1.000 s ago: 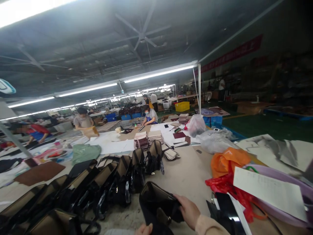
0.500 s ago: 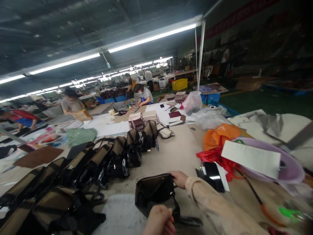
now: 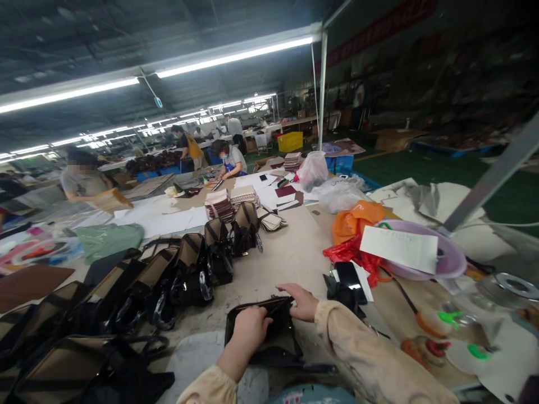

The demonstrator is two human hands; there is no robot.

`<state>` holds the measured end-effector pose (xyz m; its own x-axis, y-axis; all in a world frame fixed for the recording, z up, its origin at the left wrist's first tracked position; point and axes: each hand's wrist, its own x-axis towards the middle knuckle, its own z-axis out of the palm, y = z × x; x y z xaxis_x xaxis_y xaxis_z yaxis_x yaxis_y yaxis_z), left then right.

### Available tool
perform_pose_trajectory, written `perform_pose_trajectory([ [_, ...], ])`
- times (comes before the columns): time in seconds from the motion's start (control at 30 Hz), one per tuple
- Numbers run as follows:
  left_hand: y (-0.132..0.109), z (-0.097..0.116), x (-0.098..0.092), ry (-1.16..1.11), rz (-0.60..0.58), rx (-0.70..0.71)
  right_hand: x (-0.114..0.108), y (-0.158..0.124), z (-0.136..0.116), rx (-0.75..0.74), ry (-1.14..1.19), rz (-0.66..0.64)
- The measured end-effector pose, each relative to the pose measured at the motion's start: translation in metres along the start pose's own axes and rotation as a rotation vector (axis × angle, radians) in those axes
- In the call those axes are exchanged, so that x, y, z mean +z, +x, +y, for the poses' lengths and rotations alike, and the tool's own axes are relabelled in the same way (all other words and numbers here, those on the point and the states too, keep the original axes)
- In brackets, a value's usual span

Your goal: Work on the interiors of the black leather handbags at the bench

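Observation:
A black bag (image 3: 275, 336) with a wide open top lies on the table in front of me. My left hand (image 3: 249, 330) reaches over its near left side, fingers curled at the mouth; the fingertips are partly hidden. At the bag's far right corner, my right hand (image 3: 302, 303) has its fingers apart, forefinger stretched over the rim. Several similar black bags with tan insides (image 3: 189, 252) stand in rows to the left, some with clear plastic wrap around the handles.
Stacked panels (image 3: 219, 205) sit beyond the bags. A phone (image 3: 350, 280) lies right of my hand, near a red plastic bag (image 3: 357, 255) and a purple basin (image 3: 452, 261) with a card (image 3: 400, 247) across it. A co-worker (image 3: 229, 160) works across the table.
My left hand has moved up and forward from below the bag onto its mouth. My right hand's fingers have spread off the corner they held. The view has turned slightly right.

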<state>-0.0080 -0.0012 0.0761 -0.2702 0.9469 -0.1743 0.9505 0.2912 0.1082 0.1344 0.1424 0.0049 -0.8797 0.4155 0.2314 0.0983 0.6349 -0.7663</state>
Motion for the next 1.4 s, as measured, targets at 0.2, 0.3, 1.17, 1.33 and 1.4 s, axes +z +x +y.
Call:
perform_pose_trajectory([
  [0.2,-0.009,-0.009,-0.002,0.057,0.219,0.13,0.001,-0.006,-0.018,-0.078,0.053,0.003],
  [0.3,-0.007,-0.013,-0.004,0.058,0.34,0.145,0.002,-0.006,-0.022,-0.057,0.077,0.066],
  [1.17,0.026,-0.034,-0.017,-0.354,0.109,0.395,0.008,0.002,-0.017,0.048,-0.234,0.077],
  [1.33,0.021,-0.029,-0.016,-0.353,0.161,0.369,0.01,0.006,-0.013,0.05,-0.25,0.072],
  [1.4,0.02,-0.025,-0.014,-0.322,0.187,0.347,0.009,0.008,-0.012,0.04,-0.252,0.06],
])
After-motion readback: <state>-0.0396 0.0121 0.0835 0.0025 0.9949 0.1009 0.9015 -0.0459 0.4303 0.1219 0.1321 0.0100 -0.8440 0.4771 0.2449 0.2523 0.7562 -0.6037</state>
